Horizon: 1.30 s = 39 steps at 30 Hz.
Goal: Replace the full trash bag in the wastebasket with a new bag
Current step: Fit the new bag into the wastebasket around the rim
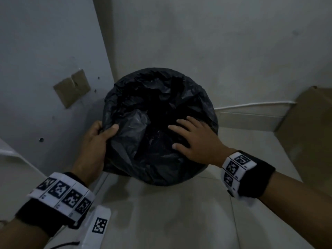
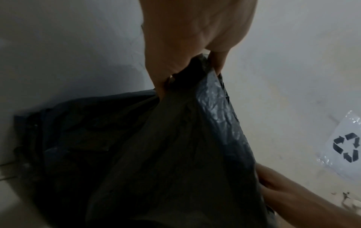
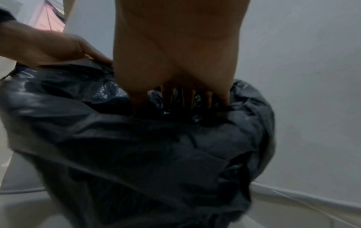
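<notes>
Both hands on the bag at the floor's corner

Left hand (image 1: pixel 98 136) pinches the near-left hem of the bag (image 1: pixel 158 97); right hand (image 1: pixel 195 139), fingers spread flat, presses inside its mouth, so the liner lies just ahead, between them.

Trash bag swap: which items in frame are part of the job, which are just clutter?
In the job:
- black trash bag draped over the wastebasket
- left hand gripping the bag's edge
- right hand laid flat on the bag, fingers spread

Lying about:
- cardboard piece against the wall
- cardboard box at right
- clear plastic with recycling symbol
- marker card on the floor
</notes>
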Available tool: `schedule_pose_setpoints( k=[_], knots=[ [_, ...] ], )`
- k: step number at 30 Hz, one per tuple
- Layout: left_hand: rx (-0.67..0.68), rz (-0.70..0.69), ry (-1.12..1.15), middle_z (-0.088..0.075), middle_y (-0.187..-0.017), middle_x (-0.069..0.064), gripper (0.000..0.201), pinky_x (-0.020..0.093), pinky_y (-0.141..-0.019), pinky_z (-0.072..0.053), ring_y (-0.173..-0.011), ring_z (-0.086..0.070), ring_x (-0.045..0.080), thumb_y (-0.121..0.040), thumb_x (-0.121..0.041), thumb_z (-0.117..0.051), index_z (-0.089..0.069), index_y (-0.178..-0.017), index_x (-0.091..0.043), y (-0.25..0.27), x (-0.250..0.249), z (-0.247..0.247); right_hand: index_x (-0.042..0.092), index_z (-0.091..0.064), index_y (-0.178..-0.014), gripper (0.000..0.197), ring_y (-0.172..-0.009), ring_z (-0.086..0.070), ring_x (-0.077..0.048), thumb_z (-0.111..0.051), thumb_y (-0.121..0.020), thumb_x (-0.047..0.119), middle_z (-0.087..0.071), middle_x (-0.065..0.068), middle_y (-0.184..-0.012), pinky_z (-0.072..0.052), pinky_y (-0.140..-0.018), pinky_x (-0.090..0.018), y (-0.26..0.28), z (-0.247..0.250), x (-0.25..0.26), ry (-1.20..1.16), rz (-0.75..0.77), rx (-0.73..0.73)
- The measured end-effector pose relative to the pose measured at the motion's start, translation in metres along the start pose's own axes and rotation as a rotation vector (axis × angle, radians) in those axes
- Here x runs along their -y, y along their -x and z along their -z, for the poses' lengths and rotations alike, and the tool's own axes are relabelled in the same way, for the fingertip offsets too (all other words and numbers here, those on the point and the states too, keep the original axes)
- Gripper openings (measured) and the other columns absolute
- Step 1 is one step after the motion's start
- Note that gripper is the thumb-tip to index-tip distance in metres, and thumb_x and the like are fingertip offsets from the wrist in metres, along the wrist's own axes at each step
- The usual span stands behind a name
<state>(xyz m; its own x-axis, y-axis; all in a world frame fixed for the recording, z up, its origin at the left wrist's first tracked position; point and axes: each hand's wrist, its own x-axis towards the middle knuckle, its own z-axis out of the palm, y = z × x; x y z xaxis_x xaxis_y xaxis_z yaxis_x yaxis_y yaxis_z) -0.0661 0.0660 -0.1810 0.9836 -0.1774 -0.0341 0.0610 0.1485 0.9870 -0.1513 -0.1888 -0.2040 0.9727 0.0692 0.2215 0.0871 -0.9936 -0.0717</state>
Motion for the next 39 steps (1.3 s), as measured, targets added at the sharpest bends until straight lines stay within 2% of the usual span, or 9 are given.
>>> schedule_pose_setpoints(
  k=[4,9,12,18,25,30,34,36,39],
  knots=[
    [0.062,-0.022,-0.010,-0.065,-0.107,0.008,0.019,0.038,-0.082,-0.056,-0.097,-0.066,0.022,-0.095,-0.032,-0.054,-0.052,-0.097,-0.013,0.014,-0.001,-0.008,0.047,0.012,-0.148,0.082,-0.147,0.016,-0.032,-0.018,-0.081,0.084,0.012,0.009,-0.162,0.009,-0.111,-0.063,-0.008,-0.015,0.007,0.043,-0.155,0.550],
    [0.054,-0.049,-0.085,-0.067,-0.109,0.009,0.030,0.047,-0.089,-0.054,-0.103,-0.065,0.027,-0.095,-0.040,-0.053,-0.056,-0.102,-0.010,0.021,0.001,-0.014,0.043,0.008,-0.151,0.087,-0.146,0.015,-0.038,-0.006,-0.077,0.087,0.009,0.007,-0.162,0.019,-0.105,-0.070,0.013,-0.050,0.012,0.258,-0.202,0.785],
    [0.100,-0.055,-0.077,-0.071,-0.103,-0.004,0.026,0.033,-0.079,-0.055,-0.097,-0.068,0.016,-0.096,-0.039,-0.051,-0.060,-0.101,-0.015,0.024,0.001,-0.022,0.044,-0.004,-0.151,0.081,-0.147,0.010,-0.039,-0.010,-0.080,0.084,-0.004,0.006,-0.163,0.015,-0.103,-0.074,0.026,-0.067,0.021,0.266,-0.272,0.854],
    [0.123,-0.096,-0.087,-0.071,-0.108,-0.004,0.013,0.033,-0.087,-0.051,-0.102,-0.066,0.014,-0.095,-0.037,-0.053,-0.064,-0.095,-0.030,0.026,0.002,-0.028,0.029,-0.012,-0.154,0.079,-0.142,-0.022,-0.037,-0.014,-0.089,0.074,-0.018,-0.008,-0.160,-0.022,-0.111,-0.055,0.008,-0.033,0.040,0.153,-0.301,0.688],
    [0.151,-0.139,-0.061,-0.071,-0.097,-0.005,0.014,0.029,-0.080,-0.049,-0.091,-0.066,0.012,-0.084,-0.042,-0.058,-0.064,-0.085,-0.029,0.039,0.006,-0.021,0.038,0.013,-0.151,0.082,-0.148,0.010,-0.036,-0.023,-0.088,0.076,0.014,0.003,-0.162,0.000,-0.117,-0.052,0.011,-0.053,0.040,-0.057,-0.344,0.878],
    [0.192,-0.187,-0.079,-0.069,-0.100,-0.005,0.023,0.028,-0.079,-0.049,-0.090,-0.065,0.011,-0.080,-0.043,-0.058,-0.064,-0.095,-0.027,0.045,0.008,-0.025,0.019,-0.008,-0.155,0.073,-0.149,-0.003,-0.027,-0.032,-0.097,0.058,-0.004,-0.004,-0.162,0.001,-0.118,-0.039,0.028,-0.068,0.062,-0.137,-0.246,0.763],
    [0.189,-0.177,-0.089,-0.069,-0.093,-0.009,0.012,0.033,-0.080,-0.048,-0.088,-0.064,0.012,-0.082,-0.045,-0.058,-0.065,-0.084,-0.035,0.040,0.005,-0.024,0.010,-0.025,-0.152,0.058,-0.145,-0.021,-0.032,-0.029,-0.103,0.043,-0.024,-0.011,-0.158,-0.013,-0.114,-0.037,0.021,-0.061,0.056,-0.224,-0.376,0.852],
    [0.160,-0.164,-0.080,-0.069,-0.088,-0.012,0.015,0.032,-0.079,-0.048,-0.084,-0.064,0.008,-0.090,-0.040,-0.056,-0.065,-0.078,-0.036,0.036,0.003,-0.021,0.014,-0.035,-0.146,0.045,-0.141,-0.029,-0.036,-0.026,-0.105,0.030,-0.030,-0.008,-0.155,-0.021,-0.112,-0.045,0.013,-0.044,0.051,-0.326,-0.425,0.763],
    [0.120,-0.129,-0.056,-0.070,-0.087,-0.010,0.021,0.032,-0.078,-0.050,-0.083,-0.065,0.009,-0.095,-0.036,-0.053,-0.063,-0.077,-0.032,0.032,0.001,-0.018,0.005,-0.041,-0.135,0.038,-0.131,-0.042,-0.038,-0.023,-0.105,0.019,-0.042,-0.018,-0.144,-0.032,-0.107,-0.046,-0.005,-0.024,0.041,-0.668,-0.661,0.382]
  ],
)
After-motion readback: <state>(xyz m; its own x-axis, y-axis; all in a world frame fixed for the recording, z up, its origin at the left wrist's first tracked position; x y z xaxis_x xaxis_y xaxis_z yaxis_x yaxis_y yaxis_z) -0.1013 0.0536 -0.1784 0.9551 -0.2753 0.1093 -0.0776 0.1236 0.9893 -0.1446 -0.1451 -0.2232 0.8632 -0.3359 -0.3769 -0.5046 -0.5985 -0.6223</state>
